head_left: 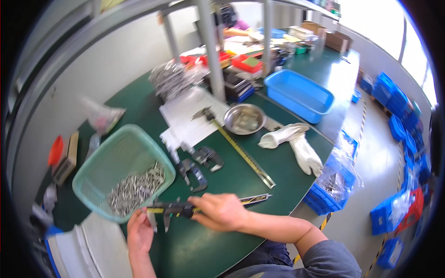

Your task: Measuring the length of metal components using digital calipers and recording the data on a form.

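Observation:
My right hand (221, 211) grips a digital caliper (185, 208) with a yellow scale that lies across the green table. My left hand (139, 230) holds a small metal part (152, 217) up against the caliper's jaws. Just beyond my left hand stands a light green plastic basket (99, 160) with a heap of small metal parts (136, 189) in its near corner.
Two more calipers (200, 166) and a long steel ruler (243, 155) lie on the green table (259, 171), with a metal bowl (244, 119), white gloves (296, 143), white sheets (187, 118) and a blue tub (299, 95) behind. Blue crates (398, 116) line the floor at right. Another person (234, 23) sits at the far end.

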`<act>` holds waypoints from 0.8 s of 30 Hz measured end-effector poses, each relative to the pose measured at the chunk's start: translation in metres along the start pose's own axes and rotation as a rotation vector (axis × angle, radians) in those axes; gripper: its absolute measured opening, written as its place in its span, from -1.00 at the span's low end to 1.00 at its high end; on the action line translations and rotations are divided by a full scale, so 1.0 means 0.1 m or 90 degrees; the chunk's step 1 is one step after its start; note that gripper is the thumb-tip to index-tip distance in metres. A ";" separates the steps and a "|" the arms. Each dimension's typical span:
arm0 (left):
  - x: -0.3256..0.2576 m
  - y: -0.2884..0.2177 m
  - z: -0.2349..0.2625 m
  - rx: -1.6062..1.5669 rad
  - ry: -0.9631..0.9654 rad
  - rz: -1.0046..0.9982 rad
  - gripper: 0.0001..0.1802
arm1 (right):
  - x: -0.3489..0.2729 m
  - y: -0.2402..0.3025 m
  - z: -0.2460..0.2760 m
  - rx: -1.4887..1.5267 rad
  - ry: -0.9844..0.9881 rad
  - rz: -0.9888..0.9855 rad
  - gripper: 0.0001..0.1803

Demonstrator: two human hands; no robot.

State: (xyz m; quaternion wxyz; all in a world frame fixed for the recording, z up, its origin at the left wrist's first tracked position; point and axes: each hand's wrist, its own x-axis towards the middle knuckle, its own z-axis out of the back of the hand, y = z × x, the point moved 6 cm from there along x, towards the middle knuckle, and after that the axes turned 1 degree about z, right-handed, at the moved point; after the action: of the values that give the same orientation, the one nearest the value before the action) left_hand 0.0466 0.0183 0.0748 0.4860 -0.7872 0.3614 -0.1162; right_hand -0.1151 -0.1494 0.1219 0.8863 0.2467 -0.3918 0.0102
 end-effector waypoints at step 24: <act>-0.55 0.51 -0.24 -0.125 0.044 -0.047 -0.85 | 0.00 0.05 -0.13 -0.021 0.083 -0.031 -0.56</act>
State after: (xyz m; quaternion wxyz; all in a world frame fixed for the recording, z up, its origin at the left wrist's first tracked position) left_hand -0.0285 0.0259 0.0529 0.3894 -0.8393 0.3582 -0.1251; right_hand -0.1070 -0.1388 0.1165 0.9138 0.2402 -0.3275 -0.0022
